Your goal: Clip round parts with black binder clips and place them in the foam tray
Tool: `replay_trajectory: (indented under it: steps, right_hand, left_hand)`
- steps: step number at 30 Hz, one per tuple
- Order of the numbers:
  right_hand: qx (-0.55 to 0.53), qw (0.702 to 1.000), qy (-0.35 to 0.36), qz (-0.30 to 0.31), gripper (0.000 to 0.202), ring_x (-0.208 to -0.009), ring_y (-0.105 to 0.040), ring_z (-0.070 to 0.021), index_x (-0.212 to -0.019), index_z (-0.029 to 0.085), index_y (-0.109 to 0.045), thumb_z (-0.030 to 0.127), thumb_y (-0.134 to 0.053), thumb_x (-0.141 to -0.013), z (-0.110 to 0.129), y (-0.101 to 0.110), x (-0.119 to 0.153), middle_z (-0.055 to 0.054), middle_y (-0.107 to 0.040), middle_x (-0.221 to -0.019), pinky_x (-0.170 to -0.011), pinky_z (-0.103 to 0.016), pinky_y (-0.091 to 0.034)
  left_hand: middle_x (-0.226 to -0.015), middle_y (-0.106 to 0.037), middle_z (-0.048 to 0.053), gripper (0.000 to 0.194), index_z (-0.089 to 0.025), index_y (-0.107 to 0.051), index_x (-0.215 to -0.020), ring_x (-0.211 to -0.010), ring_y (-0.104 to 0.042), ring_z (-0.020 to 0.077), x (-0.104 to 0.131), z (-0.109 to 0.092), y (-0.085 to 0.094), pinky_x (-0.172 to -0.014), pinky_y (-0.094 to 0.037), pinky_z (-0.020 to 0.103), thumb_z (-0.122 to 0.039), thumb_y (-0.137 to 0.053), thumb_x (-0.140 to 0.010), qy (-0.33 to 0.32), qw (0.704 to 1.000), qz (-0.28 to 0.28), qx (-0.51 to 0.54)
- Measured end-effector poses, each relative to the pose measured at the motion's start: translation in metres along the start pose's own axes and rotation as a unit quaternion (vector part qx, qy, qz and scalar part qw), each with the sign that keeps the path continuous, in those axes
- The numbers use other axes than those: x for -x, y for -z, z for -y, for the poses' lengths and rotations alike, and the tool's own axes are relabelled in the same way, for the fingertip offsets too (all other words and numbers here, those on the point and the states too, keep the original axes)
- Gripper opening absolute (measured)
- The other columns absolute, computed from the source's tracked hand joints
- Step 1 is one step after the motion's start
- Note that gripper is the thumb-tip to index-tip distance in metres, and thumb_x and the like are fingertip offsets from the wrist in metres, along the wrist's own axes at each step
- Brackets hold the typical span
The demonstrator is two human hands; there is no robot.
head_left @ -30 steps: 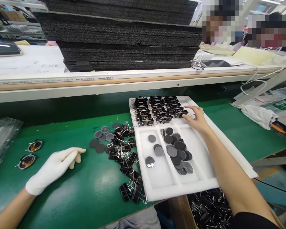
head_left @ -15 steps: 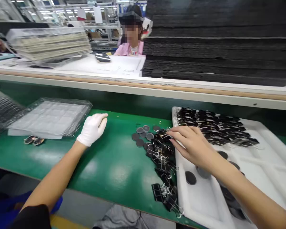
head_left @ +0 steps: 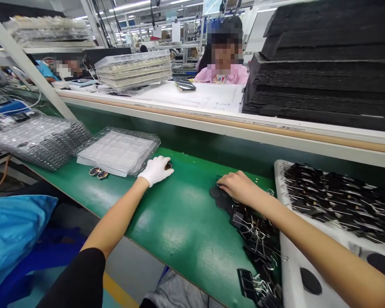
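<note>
My left hand (head_left: pixel 157 171), in a white glove, is closed round a small round dark piece with a shiny rim (head_left: pixel 168 165); most of it is hidden by the fingers. My bare right hand (head_left: pixel 236 185) reaches down to a cluster of flat black discs (head_left: pixel 220 199) on the green bench, its fingertips closed on a disc at the cluster's far side. Below that hand, black binder clips (head_left: pixel 255 231) with silver wire handles lie in a heap along the white tray. Two round pieces with shiny rims (head_left: pixel 98 172) rest by the clear plastic trays.
A white tray (head_left: pixel 287 256) at right holds rows of binder clips and some black discs. Stacked clear plastic trays (head_left: pixel 115 149) stand on the left. A shelf edge (head_left: pixel 192 119) runs across behind, carrying black foam sheets (head_left: pixel 314 85). A person (head_left: pixel 223 72) sits opposite.
The view has swung left. My right hand has gone from the binder clips to the black discs. A round piece now shows in my gloved left hand.
</note>
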State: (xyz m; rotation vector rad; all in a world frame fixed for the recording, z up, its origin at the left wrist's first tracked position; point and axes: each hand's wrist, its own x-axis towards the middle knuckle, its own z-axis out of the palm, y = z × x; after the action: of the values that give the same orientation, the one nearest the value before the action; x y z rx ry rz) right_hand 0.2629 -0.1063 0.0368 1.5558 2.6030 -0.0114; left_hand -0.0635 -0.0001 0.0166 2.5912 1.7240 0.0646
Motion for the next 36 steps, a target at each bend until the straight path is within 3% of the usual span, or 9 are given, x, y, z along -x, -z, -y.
replay_trajectory:
  steps: [5, 8, 11, 15, 19, 22, 28, 32, 36]
  right_hand:
    - [0.031, 0.999, -0.001, -0.039, 0.029, -0.094, -0.069, -0.0255, -0.097, 0.019, -0.075, 0.015, -0.047, -0.103, 0.007, 0.003, -0.005, -0.010, -0.077, -0.096, -0.077, -0.036, -0.038]
    - [-0.030, 0.999, 0.029, -0.005, 0.022, -0.097, -0.072, -0.0256, -0.103, 0.021, -0.078, 0.021, -0.056, -0.100, 0.002, -0.004, -0.007, -0.010, -0.078, -0.102, -0.081, -0.036, -0.047]
    - [-0.099, 0.994, 0.048, 0.020, 0.033, -0.107, -0.073, -0.0268, -0.119, 0.020, -0.076, 0.011, -0.060, -0.092, -0.010, -0.014, -0.004, -0.011, -0.078, -0.115, -0.088, -0.036, -0.055]
    - [-0.175, 0.980, 0.034, -0.087, 0.037, -0.108, -0.074, -0.0270, -0.123, 0.021, -0.076, 0.013, -0.049, -0.099, -0.010, -0.019, -0.001, -0.011, -0.077, -0.121, -0.093, -0.042, -0.059]
    - [-0.217, 0.952, 0.049, -0.210, 0.030, -0.102, -0.073, -0.0254, -0.116, 0.027, -0.079, 0.027, -0.052, -0.104, 0.023, -0.021, -0.012, -0.008, -0.078, -0.114, -0.089, -0.043, -0.061]
    - [-0.165, 0.965, 0.057, -0.197, 0.030, -0.101, -0.071, -0.0275, -0.114, 0.025, -0.080, 0.024, -0.051, -0.105, 0.042, -0.026, -0.025, -0.009, -0.080, -0.107, -0.088, -0.045, -0.059]
    - [-0.177, 0.969, 0.113, -0.132, 0.039, -0.115, -0.069, -0.0287, -0.119, 0.018, -0.076, 0.006, -0.045, -0.098, 0.045, -0.041, -0.032, -0.013, -0.074, -0.129, -0.097, -0.046, -0.060]
    - [-0.206, 0.964, 0.119, -0.120, 0.042, -0.113, -0.070, -0.0275, -0.121, 0.018, -0.072, 0.003, -0.045, -0.093, 0.040, -0.023, -0.029, -0.013, -0.076, -0.119, -0.097, -0.047, -0.059]
    - [-0.171, 0.971, 0.069, -0.149, 0.037, -0.111, -0.072, -0.0275, -0.120, 0.020, -0.072, 0.010, -0.045, -0.095, 0.015, 0.028, -0.001, -0.011, -0.076, -0.120, -0.099, -0.047, -0.057]
  left_hand:
    - [-0.126, -0.069, 0.014, 0.066, -0.021, -0.054, -0.145, -0.115, -0.066, 0.0340, 0.006, -0.037, -0.010, -0.093, -0.047, 0.042, -0.060, -0.061, -0.092, -0.046, 0.999, -0.002, 0.028]
    - [-0.118, -0.070, 0.015, 0.070, -0.017, -0.055, -0.142, -0.110, -0.067, 0.0337, 0.014, -0.063, -0.016, -0.091, -0.047, 0.042, -0.065, -0.063, -0.091, -0.096, 0.994, -0.002, 0.045]
    - [-0.120, -0.070, 0.016, 0.070, -0.015, -0.051, -0.145, -0.114, -0.065, 0.0341, 0.021, -0.079, -0.021, -0.094, -0.046, 0.043, -0.061, -0.062, -0.094, -0.136, 0.989, 0.009, 0.054]
    - [-0.129, -0.068, 0.016, 0.074, -0.017, -0.038, -0.155, -0.122, -0.062, 0.0337, 0.024, -0.081, -0.026, -0.100, -0.045, 0.044, -0.053, -0.062, -0.095, -0.159, 0.980, 0.027, 0.113]
    - [-0.127, -0.070, 0.015, 0.082, -0.015, -0.033, -0.158, -0.121, -0.064, 0.0336, 0.021, -0.077, -0.030, -0.101, -0.046, 0.044, -0.052, -0.066, -0.092, -0.151, 0.977, 0.023, 0.152]
    - [-0.128, -0.070, 0.015, 0.083, -0.014, -0.034, -0.157, -0.122, -0.064, 0.0342, 0.019, -0.076, -0.032, -0.101, -0.046, 0.044, -0.052, -0.067, -0.091, -0.154, 0.977, 0.018, 0.148]
    - [-0.125, -0.071, 0.013, 0.074, -0.016, -0.040, -0.153, -0.117, -0.066, 0.0337, 0.020, -0.077, -0.031, -0.095, -0.047, 0.043, -0.051, -0.066, -0.093, -0.164, 0.976, 0.017, 0.143]
    - [-0.123, -0.070, 0.011, 0.064, -0.020, -0.048, -0.147, -0.116, -0.066, 0.0329, 0.022, -0.075, -0.028, -0.093, -0.047, 0.042, -0.052, -0.065, -0.094, -0.176, 0.976, 0.009, 0.127]
    - [-0.121, -0.070, 0.009, 0.047, -0.026, -0.059, -0.136, -0.113, -0.066, 0.0304, 0.024, -0.074, -0.026, -0.091, -0.045, 0.039, -0.051, -0.063, -0.096, -0.191, 0.976, 0.003, 0.109]
